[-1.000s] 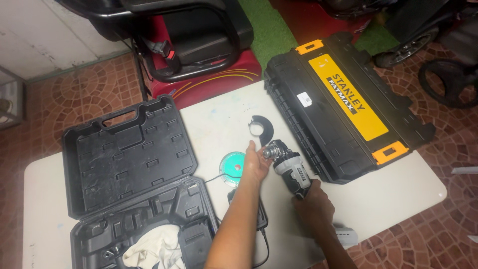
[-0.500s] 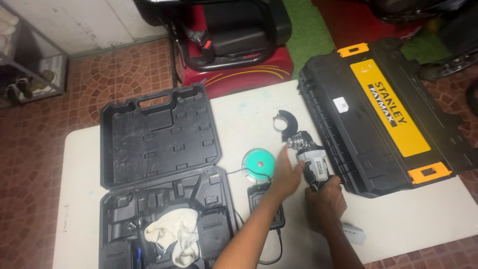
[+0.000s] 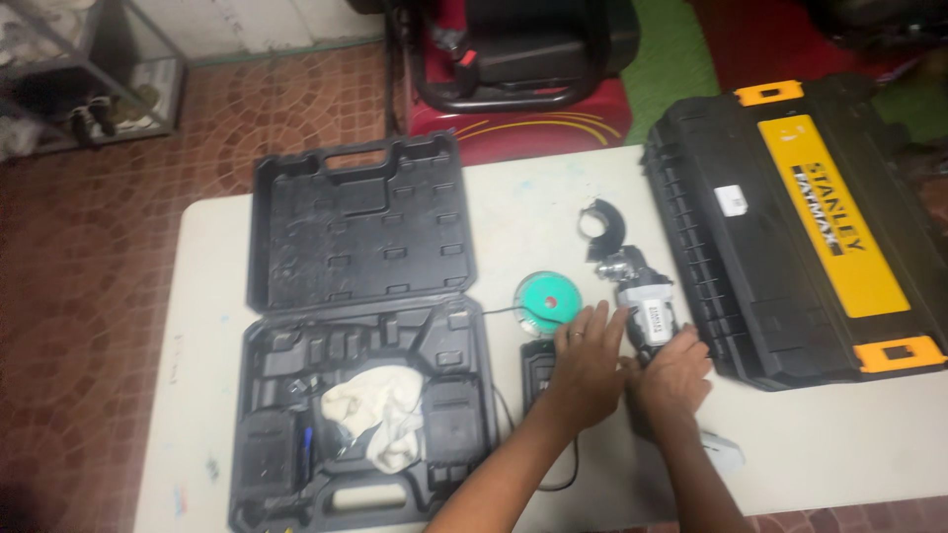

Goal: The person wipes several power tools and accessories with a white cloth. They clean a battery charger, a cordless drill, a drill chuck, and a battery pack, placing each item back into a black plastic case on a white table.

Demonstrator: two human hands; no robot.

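Note:
A small grey and black angle grinder [image 3: 640,296] lies on the white table [image 3: 553,207], its bare spindle pointing away from me. My right hand [image 3: 671,380] is closed around its rear handle. My left hand [image 3: 585,363] rests flat beside it, fingers spread, touching the grinder body and lying over a black battery charger [image 3: 538,380]. A green cutting disc [image 3: 546,298] lies just left of the grinder. A black wheel guard [image 3: 599,221] lies beyond the spindle.
An open black tool case [image 3: 355,326] with a white cloth [image 3: 380,415] inside lies at the left. A big black and yellow toolbox [image 3: 800,237] sits at the right. A small white object [image 3: 721,449] lies near the table's front edge. A red machine [image 3: 523,109] stands behind the table.
My left hand has drawn back from the grinder's spindle and now lies flat by the handle. The view has swung left, so everything sits further right.

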